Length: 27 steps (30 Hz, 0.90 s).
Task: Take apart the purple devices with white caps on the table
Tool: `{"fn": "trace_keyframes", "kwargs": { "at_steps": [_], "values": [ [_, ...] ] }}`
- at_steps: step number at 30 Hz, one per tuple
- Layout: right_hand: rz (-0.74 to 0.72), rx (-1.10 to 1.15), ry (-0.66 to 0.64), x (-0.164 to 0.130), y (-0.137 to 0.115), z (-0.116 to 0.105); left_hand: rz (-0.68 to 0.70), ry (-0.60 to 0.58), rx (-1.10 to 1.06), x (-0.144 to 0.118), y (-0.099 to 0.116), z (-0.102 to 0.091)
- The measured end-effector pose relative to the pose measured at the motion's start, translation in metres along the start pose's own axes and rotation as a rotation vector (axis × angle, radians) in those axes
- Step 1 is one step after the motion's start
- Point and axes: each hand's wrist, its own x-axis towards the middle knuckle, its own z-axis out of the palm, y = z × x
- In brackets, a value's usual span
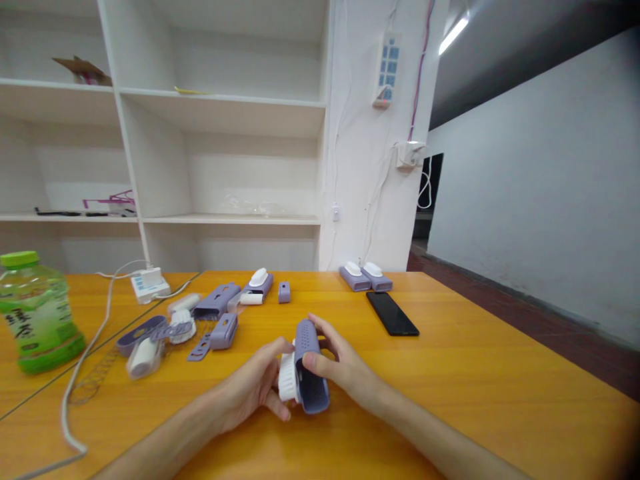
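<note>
A purple lint-roller case (311, 370) is gripped by the right hand (340, 363) while its white roller (287, 379), at nine o'clock, is pinched by left-hand fingers (273, 350), seemingly for alignment above the table (475, 373).

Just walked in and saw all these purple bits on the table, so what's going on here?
A person holds a purple casing with both hands over the wooden table. The left hand presses a white ribbed roller against its side; the right hand steadies it. More purple parts lie to the left, two finished-looking units and a black phone behind, a green bottle far left.
</note>
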Motion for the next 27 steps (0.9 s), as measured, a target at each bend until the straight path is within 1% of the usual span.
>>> {"fn": "trace_keyframes", "kwargs": {
  "at_steps": [2,5,11,14,19,27],
  "values": [
    [0.034,0.038,-0.057,0.0,-0.002,-0.003,0.002,0.012,0.006,0.0,-0.002,-0.001],
    [0.061,0.055,-0.098,-0.001,-0.007,-0.009,-0.018,0.038,0.017,0.002,-0.003,-0.003],
    [0.039,0.066,-0.16,0.001,-0.005,-0.016,-0.042,0.069,0.043,0.003,-0.003,-0.007],
    [0.013,0.061,-0.128,0.002,-0.002,-0.015,-0.046,0.069,0.035,0.002,-0.001,-0.006],
    [-0.006,0.121,-0.082,-0.002,-0.002,-0.007,-0.089,0.057,0.014,-0.001,0.006,-0.003],
    [-0.049,0.062,-0.056,0.001,-0.003,-0.007,0.072,0.08,0.045,-0.002,0.001,-0.002]
  ]
}}
